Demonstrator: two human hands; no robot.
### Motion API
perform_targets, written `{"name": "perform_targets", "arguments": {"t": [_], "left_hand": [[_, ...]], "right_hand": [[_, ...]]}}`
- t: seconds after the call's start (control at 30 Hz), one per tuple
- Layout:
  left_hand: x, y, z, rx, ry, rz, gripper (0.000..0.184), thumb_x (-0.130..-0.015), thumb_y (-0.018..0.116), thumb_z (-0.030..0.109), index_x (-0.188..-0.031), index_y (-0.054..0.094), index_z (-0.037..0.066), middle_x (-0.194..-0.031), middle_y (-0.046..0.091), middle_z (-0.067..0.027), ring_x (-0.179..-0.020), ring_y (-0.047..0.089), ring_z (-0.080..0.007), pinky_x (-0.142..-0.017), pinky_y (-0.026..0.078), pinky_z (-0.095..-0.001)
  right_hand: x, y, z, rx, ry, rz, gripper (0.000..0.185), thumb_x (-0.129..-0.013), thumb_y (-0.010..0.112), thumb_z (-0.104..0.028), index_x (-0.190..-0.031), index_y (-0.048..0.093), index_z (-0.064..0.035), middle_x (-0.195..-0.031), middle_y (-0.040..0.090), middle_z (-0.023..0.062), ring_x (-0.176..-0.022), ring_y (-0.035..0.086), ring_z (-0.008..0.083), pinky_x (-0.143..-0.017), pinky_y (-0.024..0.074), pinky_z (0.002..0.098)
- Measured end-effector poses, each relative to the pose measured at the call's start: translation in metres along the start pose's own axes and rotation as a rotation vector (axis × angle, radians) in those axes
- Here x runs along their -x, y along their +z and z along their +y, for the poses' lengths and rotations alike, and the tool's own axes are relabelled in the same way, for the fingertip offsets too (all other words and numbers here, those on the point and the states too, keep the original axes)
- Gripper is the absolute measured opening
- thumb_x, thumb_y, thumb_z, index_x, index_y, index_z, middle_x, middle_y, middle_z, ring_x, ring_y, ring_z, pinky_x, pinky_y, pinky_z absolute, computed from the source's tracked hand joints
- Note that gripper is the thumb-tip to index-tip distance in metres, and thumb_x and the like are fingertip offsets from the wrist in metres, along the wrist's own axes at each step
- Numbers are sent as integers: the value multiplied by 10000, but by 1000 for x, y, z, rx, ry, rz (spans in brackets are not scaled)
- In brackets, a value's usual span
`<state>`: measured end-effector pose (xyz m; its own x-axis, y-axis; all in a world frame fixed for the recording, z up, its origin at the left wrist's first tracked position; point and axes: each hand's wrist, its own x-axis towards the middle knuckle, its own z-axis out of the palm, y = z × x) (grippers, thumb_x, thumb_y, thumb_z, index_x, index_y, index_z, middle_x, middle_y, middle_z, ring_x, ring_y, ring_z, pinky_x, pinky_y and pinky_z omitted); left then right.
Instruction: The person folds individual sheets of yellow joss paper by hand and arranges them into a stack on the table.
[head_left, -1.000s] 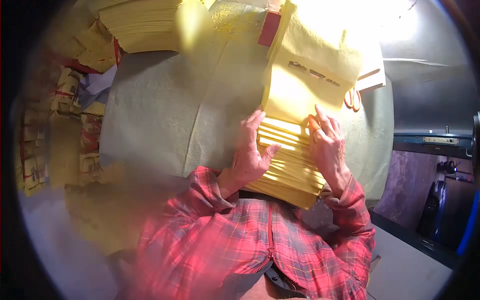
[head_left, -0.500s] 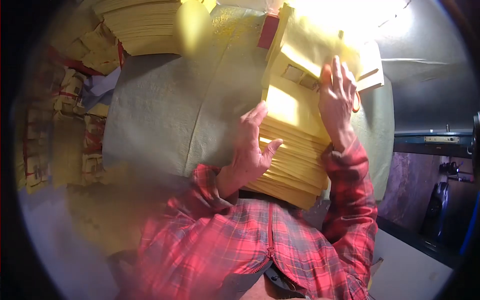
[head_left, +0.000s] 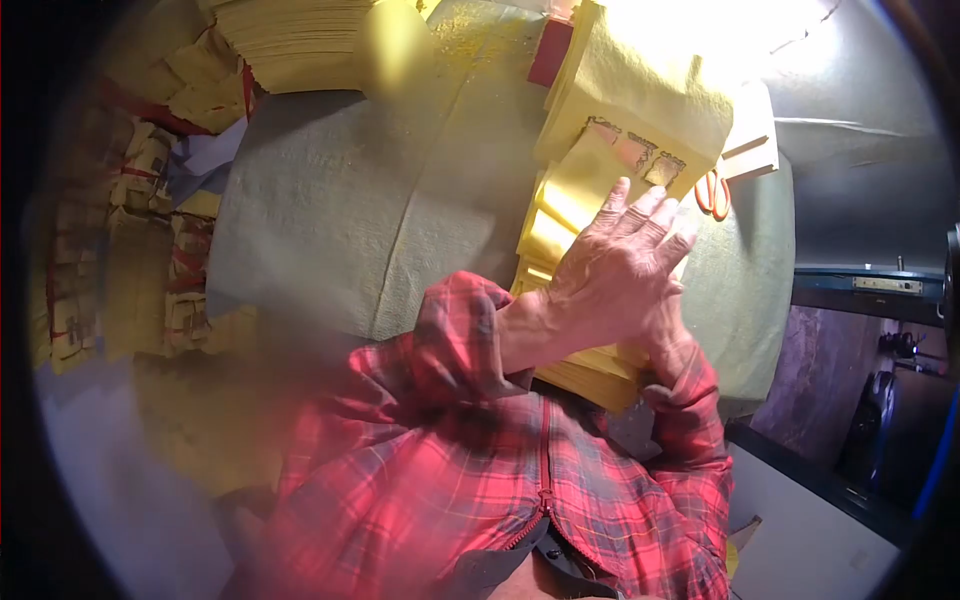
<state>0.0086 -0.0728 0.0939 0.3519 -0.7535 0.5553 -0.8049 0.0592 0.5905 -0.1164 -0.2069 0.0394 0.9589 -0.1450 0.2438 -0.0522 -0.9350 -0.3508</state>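
Writing: the top yellow sheet [head_left: 640,75] bears a row of three small dark-edged patches, pinkish to yellow; any lettering there is too small to read. The pale strip [head_left: 887,285] on the dark unit at far right is likewise illegible.

Position: the yellow paper stack [head_left: 585,380] lies on the grey-green tabletop [head_left: 310,210], directly before the person, its layers fanned toward the body. Left hand [head_left: 620,255] reaches across it, fingers extended and slightly apart, tips just below the patches. Right hand [head_left: 668,320] is largely covered by the left; state of its fingers cannot be told.

Surroundings: orange-handled scissors [head_left: 714,195] right of the stack; red block [head_left: 550,52] by its upper left edge; thicker yellow pile [head_left: 300,45] at upper left.

Obstructions: left hand and wrist hide mid-stack; glare washes out the upper right; blurred haze at lower left.
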Motion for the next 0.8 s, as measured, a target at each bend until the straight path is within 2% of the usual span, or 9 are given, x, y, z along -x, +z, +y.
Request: {"name": "perform_targets", "arguments": {"t": [0.1, 0.17, 0.23, 0.37, 0.43, 0.5, 0.57, 0.7, 0.8], "left_hand": [[20, 26, -21, -183, -44, -169, 631, -950, 777, 314, -1468, 583, 11, -1502, 603, -260, -1507, 480, -441, -1291, 277, -640], [50, 33, -46, -243, -294, -337, 657, -970, 742, 411, -1474, 589, 18, -1510, 598, -255, -1511, 474, -438, -1293, 259, -648], [70, 31, -57, -255, -284, -287, 662, -963, 754, 406, -1475, 589, 20, -1516, 592, -259, -1509, 473, -444, -1290, 267, -645], [84, 25, -59, -251, -292, -141, 678, -943, 788, 375, -1483, 577, 23, -1536, 568, -272, -1501, 471, -465, -1281, 293, -632], [81, 23, -57, -204, -310, -81, 694, -931, 811, 334, -1496, 558, 20, -1554, 546, -284, -1493, 471, -480, -1274, 315, -618], [79, 22, -54, -172, -304, -39, 704, -920, 821, 302, -1503, 546, 19, -1557, 533, -291, -1494, 464, -480, -1271, 323, -617], [81, 20, -52, -112, -304, 42, 732, -896, 841, 238, -1516, 522, 16, -1563, 508, -304, -1497, 450, -480, -1265, 337, -617], [81, 16, -49, -22, -268, 109, 782, -873, 856, 154, -1540, 474, 13, -1573, 481, -325, -1491, 441, -513, -1258, 353, -604], [81, 10, -43, 30, -290, 163, 802, -866, 869, 137, -1551, 472, 11, -1611, 454, -315, -1493, 443, -503, -1249, 370, -569]], "right_hand": [[29, 16, -6, 177, -87, -74, 500, -965, 731, -186, -1417, 650, 12, -1503, 624, 236, -1388, 576, 448, -1212, 394, 576], [42, 14, -7, 153, -9, 22, 495, -974, 741, -191, -1404, 646, 37, -1496, 628, 228, -1367, 593, 443, -1183, 422, 573], [45, 10, -3, 140, 30, 76, 494, -979, 746, -194, -1397, 644, 49, -1492, 629, 225, -1357, 601, 440, -1168, 435, 572], [37, -28, 10, 22, 143, -110, 524, -962, 772, -171, -1433, 632, 11, -1468, 646, 227, -1439, 545, 440, -1222, 396, 565], [-5, -50, 21, -173, 287, -215, 705, -912, 822, -131, -1556, 545, -57, -1577, 560, 229, -1487, 487, 442, -1256, 346, 568], [-55, -61, 12, 264, 23, 36, 839, -900, 848, -227, -1636, 457, -134, -1671, 404, 279, -1481, 447, 480, -1210, 367, 577], [-93, -50, 20, 492, -5, 179, 932, -897, 849, -254, -1682, 363, -130, -1719, 321, 256, -1486, 424, 477, -1203, 365, 569], [-132, -22, 52, 728, -54, 390, 749, -908, 824, -208, -1580, 521, -80, -1669, 431, 232, -1458, 487, 421, -1159, 409, 549], [-105, -17, 57, 756, -125, 370, 588, -915, 801, -179, -1462, 625, -52, -1620, 504, 209, -1415, 534, 391, -1130, 439, 539]]}}
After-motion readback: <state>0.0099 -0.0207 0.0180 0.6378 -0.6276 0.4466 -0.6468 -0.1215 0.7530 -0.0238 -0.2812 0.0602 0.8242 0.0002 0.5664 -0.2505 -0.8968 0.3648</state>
